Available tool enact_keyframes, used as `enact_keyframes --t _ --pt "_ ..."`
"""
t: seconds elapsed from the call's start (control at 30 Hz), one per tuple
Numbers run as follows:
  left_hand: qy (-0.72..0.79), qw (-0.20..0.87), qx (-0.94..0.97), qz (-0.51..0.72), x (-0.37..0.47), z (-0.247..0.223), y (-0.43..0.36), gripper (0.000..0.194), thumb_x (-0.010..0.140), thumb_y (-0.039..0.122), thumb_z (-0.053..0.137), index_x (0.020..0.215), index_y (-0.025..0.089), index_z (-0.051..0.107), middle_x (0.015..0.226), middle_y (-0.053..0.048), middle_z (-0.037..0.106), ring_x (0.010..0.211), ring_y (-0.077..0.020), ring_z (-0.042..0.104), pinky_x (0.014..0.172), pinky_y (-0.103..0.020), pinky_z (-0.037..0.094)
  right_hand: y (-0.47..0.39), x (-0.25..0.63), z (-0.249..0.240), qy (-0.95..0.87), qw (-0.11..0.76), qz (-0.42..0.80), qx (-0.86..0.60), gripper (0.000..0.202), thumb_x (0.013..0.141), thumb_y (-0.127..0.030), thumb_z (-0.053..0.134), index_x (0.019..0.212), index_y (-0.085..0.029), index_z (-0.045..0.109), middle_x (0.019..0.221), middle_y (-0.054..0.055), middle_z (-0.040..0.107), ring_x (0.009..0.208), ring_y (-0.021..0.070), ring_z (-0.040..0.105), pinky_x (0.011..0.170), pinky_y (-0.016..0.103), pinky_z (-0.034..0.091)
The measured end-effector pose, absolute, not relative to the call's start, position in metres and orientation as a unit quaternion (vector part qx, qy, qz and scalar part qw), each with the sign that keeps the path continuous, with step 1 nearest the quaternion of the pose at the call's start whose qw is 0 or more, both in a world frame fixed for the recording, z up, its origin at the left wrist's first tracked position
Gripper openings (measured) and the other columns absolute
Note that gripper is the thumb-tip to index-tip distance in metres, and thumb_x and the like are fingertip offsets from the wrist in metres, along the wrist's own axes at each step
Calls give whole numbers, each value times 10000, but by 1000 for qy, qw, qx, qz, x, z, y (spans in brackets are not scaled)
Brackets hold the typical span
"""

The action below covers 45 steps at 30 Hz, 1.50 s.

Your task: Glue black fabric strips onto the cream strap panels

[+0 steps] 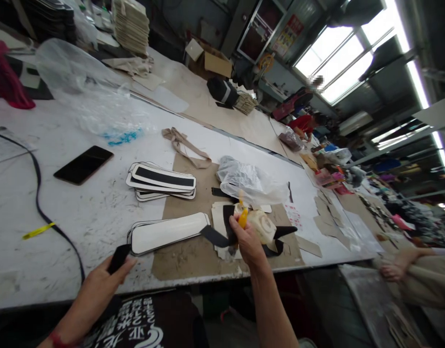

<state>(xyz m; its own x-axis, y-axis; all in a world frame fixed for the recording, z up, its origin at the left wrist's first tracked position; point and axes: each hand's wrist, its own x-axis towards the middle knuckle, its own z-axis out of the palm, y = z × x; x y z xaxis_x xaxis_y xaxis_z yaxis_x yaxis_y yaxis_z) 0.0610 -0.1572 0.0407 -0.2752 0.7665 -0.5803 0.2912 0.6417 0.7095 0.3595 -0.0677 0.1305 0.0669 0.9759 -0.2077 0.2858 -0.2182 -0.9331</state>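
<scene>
Near the table's front edge, my left hand pinches a short black strip between thumb and fingers. My right hand is closed on a longer black strip that hangs out to the left. A yellow tool handle shows at its fingers; I cannot tell whether it is gripped. Close behind that hand stands a stained, cream-coloured container. Between my hands lies a stack of long white panels with dark edges. Pale pieces lie under the right hand.
More white panels with black strips lie behind. Around them are a phone, a beige fabric strip, a clear plastic bag and a dark cord. A seated person's hand is at the right.
</scene>
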Motion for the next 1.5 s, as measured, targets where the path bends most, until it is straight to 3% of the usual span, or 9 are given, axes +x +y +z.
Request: enact_keyframes --t 0.1,0.2,0.37,0.6,0.9,1.1,1.2,1.5 --pt "795 424 358 244 46 25 -148 480 633 628 581 880 217 591 688 -13 652 702 -235 609 664 -328 441 -65 358 133 -626 201 442 -610 301 835 -451 526 701 -182 515 576 -52 431 526 94 387 502 211 305" --pt "786 438 373 227 44 12 -136 475 645 601 552 938 228 570 735 -19 659 708 -239 618 643 -326 441 -59 323 118 -733 46 388 -557 270 860 -384 513 682 -182 539 600 -33 495 577 106 437 547 220 297" --pt "771 457 369 247 46 2 -125 442 651 543 532 924 198 576 812 -61 672 763 -247 624 664 -331 458 -41 246 75 -826 -85 321 -455 284 886 -464 475 838 -219 610 754 18 636 701 162 554 599 240 330" --pt "765 471 350 266 45 2 -118 414 647 519 527 887 183 560 735 -41 641 684 -220 603 595 -305 455 -19 202 41 -853 -152 280 -414 298 902 -466 443 951 -240 632 909 57 693 820 204 629 663 273 422" --pt "781 459 336 258 45 -2 -113 315 643 455 530 832 204 557 738 -23 634 731 -218 598 669 -298 445 -14 196 28 -866 -155 258 -400 301 906 -448 445 978 -218 625 924 83 697 855 225 645 681 304 466" --pt "804 445 336 208 51 7 -101 368 656 570 548 758 216 549 608 7 597 611 -204 569 564 -285 412 -13 190 27 -867 -157 251 -401 282 900 -437 461 984 -214 612 921 77 697 853 235 649 681 322 482" --pt "809 432 350 193 51 7 -96 341 664 544 518 751 216 545 633 -19 621 634 -224 581 574 -298 410 -18 188 29 -863 -160 236 -417 346 901 -475 445 985 -182 609 899 102 694 827 236 651 669 319 483" --pt "800 433 388 149 43 5 -93 345 705 522 526 790 191 572 623 -14 641 694 -244 602 611 -286 412 -20 300 66 -781 -194 226 -549 239 869 -399 527 960 -198 618 1001 80 664 954 222 606 752 291 441"
